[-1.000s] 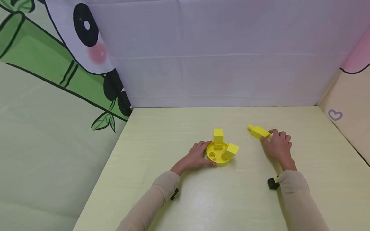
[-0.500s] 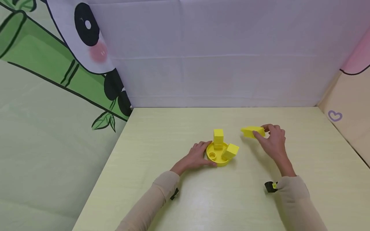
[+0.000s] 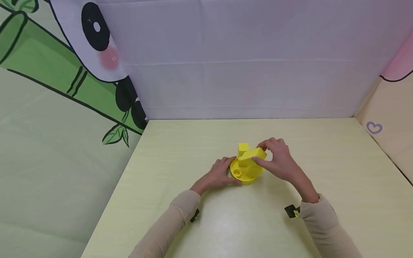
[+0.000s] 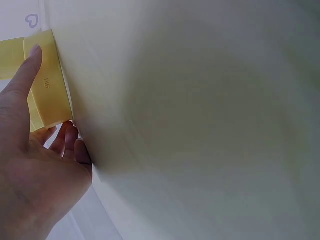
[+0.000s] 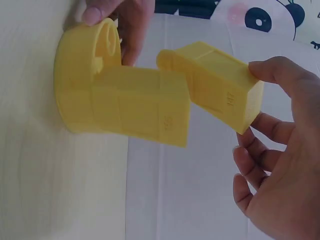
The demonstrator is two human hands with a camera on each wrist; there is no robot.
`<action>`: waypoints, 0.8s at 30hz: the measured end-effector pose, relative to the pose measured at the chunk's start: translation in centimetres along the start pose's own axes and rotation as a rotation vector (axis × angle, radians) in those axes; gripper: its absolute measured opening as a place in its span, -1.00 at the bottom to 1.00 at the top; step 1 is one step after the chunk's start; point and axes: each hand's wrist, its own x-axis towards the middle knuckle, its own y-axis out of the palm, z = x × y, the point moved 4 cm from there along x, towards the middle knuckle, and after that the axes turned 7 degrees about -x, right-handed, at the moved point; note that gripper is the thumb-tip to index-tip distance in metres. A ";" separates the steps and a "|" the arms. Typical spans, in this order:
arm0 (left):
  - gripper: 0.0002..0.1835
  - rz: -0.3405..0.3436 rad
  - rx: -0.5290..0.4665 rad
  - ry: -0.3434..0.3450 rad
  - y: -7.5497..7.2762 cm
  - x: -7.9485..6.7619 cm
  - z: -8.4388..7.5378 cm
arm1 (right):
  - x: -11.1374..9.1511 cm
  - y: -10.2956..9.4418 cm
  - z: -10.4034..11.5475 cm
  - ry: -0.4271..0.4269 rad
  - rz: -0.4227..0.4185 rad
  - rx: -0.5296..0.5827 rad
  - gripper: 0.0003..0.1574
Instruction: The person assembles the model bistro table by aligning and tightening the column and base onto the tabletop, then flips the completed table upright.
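Noted 1 yellow block (image 5: 215, 84), pinched at its flat end by right hand (image 3: 280, 162), sloping lengthwise down and leftward, with knobbed end farthest from fingertips — raised over round base (image 5: 75, 85) gripped in left hand (image 3: 220, 175).

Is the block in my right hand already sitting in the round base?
No, the right wrist view shows the right hand pinching the block in midair, with a gap between it and the base.
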 end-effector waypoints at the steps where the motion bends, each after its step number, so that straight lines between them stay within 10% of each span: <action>1: 0.12 0.000 0.000 0.001 0.0 0.0 0.0 | 0.1 0.5 0.3 -0.009 0.025 -0.026 -0.66; 24: 0.09 -0.013 0.030 0.018 0.2 0.3 0.0 | 1.9 5.0 3.4 0.091 0.196 -0.349 -0.47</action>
